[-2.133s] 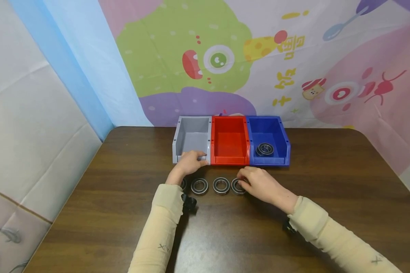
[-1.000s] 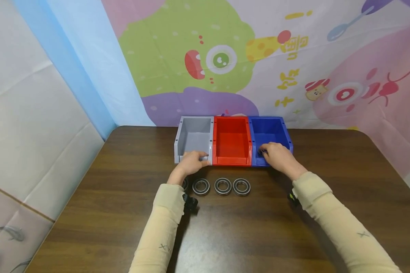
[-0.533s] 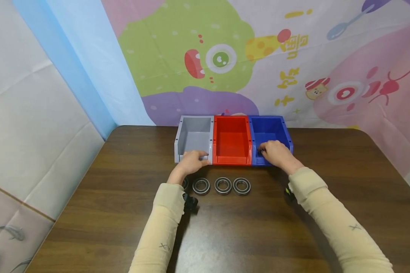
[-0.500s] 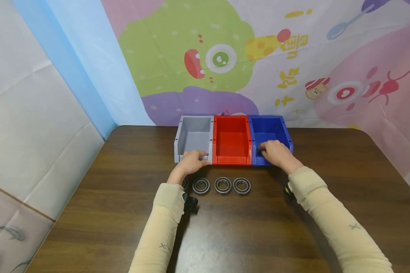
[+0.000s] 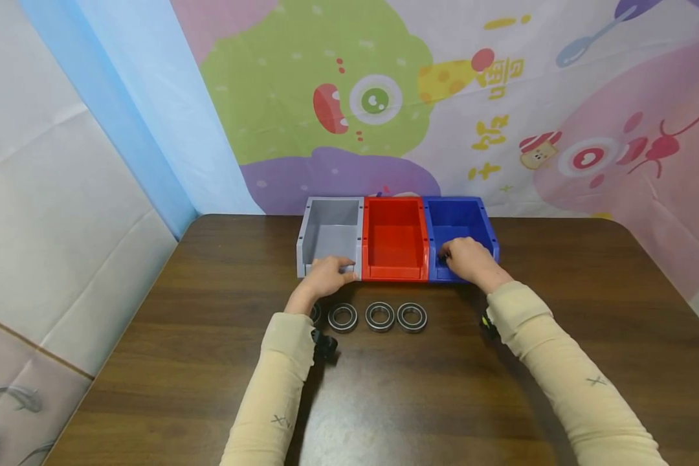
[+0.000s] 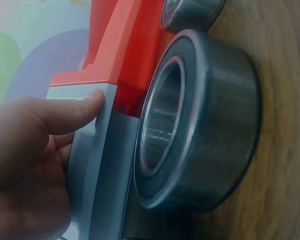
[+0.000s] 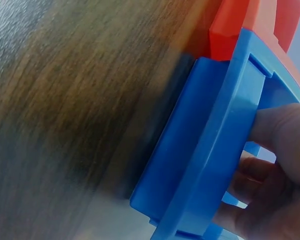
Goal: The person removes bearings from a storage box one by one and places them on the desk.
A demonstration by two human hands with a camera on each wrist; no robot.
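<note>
My left hand [image 5: 326, 277] grips the front lip of the grey bin [image 5: 300, 249], thumb outside and fingers inside. Its wrist view shows a ball bearing [image 6: 225, 115] large beside the bin. My right hand [image 5: 472, 260] reaches over the front of the blue bin [image 5: 489, 243], fingers curled down inside. A bit of a dark bearing [image 5: 443, 258] shows at those fingertips; most of it is hidden. In the right wrist view the bin's front wall [image 7: 215, 135] covers the fingertips. Several steel bearings [image 5: 380, 329] lie flat in a row before the bins, the leftmost partly behind the left wrist.
Between the grey and blue bins stands a red bin [image 5: 395, 243], joined side by side with them. They sit at the back of a brown wooden table [image 5: 396, 401], against a printed cloth backdrop [image 5: 303, 77]. A dark wrist camera [image 5: 325, 347] sits under the left wrist.
My right hand has left the rightmost bearing in the row and gone into the blue bin, where it has barely shifted for the last second. The left hand keeps its hold.
</note>
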